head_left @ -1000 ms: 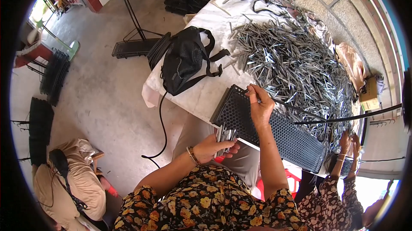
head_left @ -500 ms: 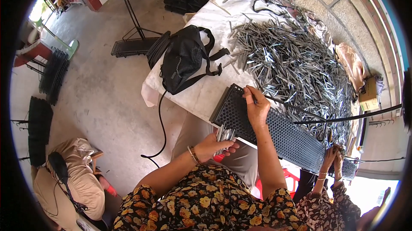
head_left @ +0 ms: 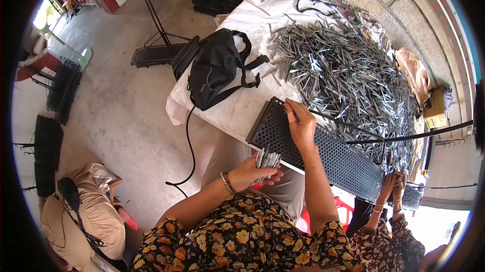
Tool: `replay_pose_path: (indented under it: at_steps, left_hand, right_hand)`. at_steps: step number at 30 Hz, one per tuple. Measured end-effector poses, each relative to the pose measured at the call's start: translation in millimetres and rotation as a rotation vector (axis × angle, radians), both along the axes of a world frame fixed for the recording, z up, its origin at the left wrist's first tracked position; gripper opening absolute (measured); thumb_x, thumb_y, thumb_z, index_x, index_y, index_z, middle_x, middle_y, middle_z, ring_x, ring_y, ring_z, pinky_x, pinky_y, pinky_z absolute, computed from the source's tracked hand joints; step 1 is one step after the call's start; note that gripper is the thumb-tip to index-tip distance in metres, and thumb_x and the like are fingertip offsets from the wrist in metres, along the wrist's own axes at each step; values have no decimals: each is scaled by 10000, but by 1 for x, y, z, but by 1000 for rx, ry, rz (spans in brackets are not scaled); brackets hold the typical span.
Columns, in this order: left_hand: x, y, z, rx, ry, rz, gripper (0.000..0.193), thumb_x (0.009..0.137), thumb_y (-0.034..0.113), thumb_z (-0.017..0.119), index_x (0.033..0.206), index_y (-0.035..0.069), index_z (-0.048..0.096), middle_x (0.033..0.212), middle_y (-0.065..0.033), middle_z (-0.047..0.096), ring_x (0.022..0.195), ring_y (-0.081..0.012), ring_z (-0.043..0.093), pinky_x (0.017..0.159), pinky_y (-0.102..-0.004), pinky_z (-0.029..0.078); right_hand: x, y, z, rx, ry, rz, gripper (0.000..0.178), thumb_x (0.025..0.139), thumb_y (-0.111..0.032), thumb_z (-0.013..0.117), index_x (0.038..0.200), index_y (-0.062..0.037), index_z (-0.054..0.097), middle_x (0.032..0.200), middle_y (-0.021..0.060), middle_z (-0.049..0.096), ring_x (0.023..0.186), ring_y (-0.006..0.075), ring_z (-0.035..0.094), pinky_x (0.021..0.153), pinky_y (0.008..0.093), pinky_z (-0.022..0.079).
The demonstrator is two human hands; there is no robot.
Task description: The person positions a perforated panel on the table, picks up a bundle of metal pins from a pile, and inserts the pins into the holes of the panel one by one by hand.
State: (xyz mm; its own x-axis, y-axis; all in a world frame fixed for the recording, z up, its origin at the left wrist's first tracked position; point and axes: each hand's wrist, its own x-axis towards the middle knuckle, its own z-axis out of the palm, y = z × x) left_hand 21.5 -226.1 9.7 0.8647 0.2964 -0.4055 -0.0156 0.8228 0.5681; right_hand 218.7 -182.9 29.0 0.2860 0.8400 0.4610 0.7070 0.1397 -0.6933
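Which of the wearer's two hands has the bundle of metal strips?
The left hand, with a beaded bracelet at its wrist, grips the bundle of metal strips. The right hand, bare-wristed, is at the black perforated panel instead.

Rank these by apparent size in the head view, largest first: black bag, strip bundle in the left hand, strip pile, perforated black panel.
1. Strip pile
2. Perforated black panel
3. Black bag
4. Strip bundle in the left hand

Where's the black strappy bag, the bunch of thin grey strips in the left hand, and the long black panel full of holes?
Black strappy bag [head_left: 212, 74], head view: middle of its body.
Bunch of thin grey strips [head_left: 268, 159], head view: upper ends.
Long black panel [head_left: 338, 160], head view: its holed face.
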Motion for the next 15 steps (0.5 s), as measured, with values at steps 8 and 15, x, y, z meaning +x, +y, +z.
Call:
replay_pose_path:
  at_steps: [8,15]
  left_hand:
    - [0,-2,-5,-16,40,5,277,908,134,574,1152,2,574,1016,-98,645,885,-154,621,750,-268,513]
    - [1,1,8,-26,16,72,293,915,143,556,1157,-22,564,1025,-107,646,902,-164,629,761,-280,519]
  right_hand:
    - [2,3,1,39,-179,66,145,818,-41,634,956,2,650,878,147,650,734,328,630,666,373,506]
    - [-7,-12,28,-164,135,3,163,837,-106,660,940,20,661,852,117,650,693,225,618,633,306,484]
